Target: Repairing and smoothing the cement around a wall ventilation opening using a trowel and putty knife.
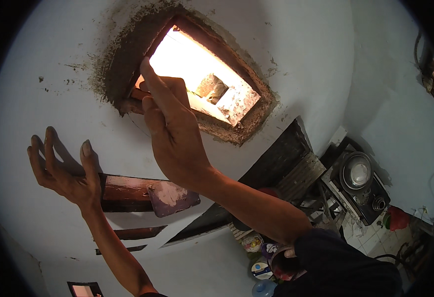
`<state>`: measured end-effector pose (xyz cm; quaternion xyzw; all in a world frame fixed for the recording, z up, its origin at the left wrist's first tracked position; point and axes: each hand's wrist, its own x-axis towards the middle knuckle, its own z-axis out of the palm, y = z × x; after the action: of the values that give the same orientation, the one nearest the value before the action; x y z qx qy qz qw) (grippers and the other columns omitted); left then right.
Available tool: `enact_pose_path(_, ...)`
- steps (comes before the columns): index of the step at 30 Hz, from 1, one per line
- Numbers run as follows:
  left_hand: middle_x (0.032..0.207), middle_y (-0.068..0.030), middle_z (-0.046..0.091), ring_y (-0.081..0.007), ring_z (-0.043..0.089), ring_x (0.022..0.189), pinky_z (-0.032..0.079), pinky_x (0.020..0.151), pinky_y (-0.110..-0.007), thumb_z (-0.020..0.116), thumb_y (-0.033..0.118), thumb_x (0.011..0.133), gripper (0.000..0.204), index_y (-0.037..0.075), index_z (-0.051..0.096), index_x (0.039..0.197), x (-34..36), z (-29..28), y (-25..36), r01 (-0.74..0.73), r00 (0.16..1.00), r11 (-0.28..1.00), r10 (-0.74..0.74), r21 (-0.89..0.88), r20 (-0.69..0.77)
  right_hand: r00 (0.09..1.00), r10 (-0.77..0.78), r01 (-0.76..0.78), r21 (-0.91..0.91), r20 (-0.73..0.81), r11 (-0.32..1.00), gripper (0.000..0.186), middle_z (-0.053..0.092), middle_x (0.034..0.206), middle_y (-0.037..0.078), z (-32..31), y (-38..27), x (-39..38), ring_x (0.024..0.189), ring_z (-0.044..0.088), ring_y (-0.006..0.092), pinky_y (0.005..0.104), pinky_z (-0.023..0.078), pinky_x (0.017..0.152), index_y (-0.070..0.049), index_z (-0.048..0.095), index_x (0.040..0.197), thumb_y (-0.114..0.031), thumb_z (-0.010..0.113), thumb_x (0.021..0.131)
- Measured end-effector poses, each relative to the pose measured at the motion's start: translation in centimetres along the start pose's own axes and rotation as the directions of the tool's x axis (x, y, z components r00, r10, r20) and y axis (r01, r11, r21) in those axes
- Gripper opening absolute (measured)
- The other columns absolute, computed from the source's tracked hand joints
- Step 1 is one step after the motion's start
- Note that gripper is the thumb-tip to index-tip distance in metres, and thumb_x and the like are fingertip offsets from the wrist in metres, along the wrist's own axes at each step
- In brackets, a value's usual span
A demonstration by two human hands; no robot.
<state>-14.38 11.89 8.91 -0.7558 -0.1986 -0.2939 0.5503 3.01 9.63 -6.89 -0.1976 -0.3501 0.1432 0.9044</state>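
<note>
Two hands up at the white wall: the right hand [170,126] has its grip closed around a reddish tool handle [136,94], pressed at the lower-left rim of the bright rectangular wall opening [204,81] ringed with rough grey mortar [120,59]. Down and left of that grip, the left hand [63,171] hangs open, fingers spread, just beside a plaster-smeared trowel [170,197].

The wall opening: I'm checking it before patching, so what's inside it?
Inside the wall opening there is bright glare and a rough grey lump of mortar or masonry. The right hand, gripping a reddish tool, covers the lower left corner. The glare hides everything beyond.
</note>
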Motion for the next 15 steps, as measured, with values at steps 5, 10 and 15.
enact_pose_path(5, 0.166, -0.0144, 0.034, -0.0336, 0.027, 0.161, 0.038, 0.127, -0.061, 0.074, 0.045, 0.103, 0.067, 0.011, 0.057, 0.158, -0.08, 0.16, -0.17, -0.010, 1.000, 1.000, 0.010, -0.022, -0.015, 1.000, 0.031, -0.031, 0.016, -0.005, 0.999, 0.058, 0.054, 0.129, 0.009, -0.19, -0.37, 0.22, 0.108, 0.050, 0.0134, 0.0309, 0.047, 0.092, -0.006, 0.039, 0.172, -0.005, 0.047, 0.115)
enact_pose_path(10, 0.164, -0.0133, 0.034, -0.0354, 0.027, 0.161, 0.037, 0.128, -0.062, 0.078, 0.043, 0.099, 0.067, 0.012, 0.060, 0.155, 0.06, 0.11, 0.01, 0.017, 1.000, 0.999, -0.018, -0.037, -0.007, 0.999, 0.049, -0.047, 0.060, -0.022, 0.997, 0.058, 0.054, 0.128, 0.009, 0.04, -0.21, 0.37, 0.106, 0.050, 0.0134, 0.0305, 0.047, 0.092, -0.008, 0.037, 0.173, -0.007, 0.046, 0.116)
enact_pose_path(15, 0.164, -0.0134, 0.034, -0.0355, 0.027, 0.161, 0.036, 0.129, -0.062, 0.079, 0.042, 0.098, 0.068, 0.012, 0.059, 0.156, -0.10, 0.02, 0.04, 0.020, 1.000, 1.000, -0.020, -0.007, 0.006, 0.996, 0.083, -0.083, 0.050, -0.010, 0.995, 0.060, 0.053, 0.128, 0.008, -0.28, -0.46, 0.29, 0.101, 0.049, 0.0106, 0.0295, 0.047, 0.089, -0.010, 0.033, 0.175, -0.008, 0.046, 0.117)
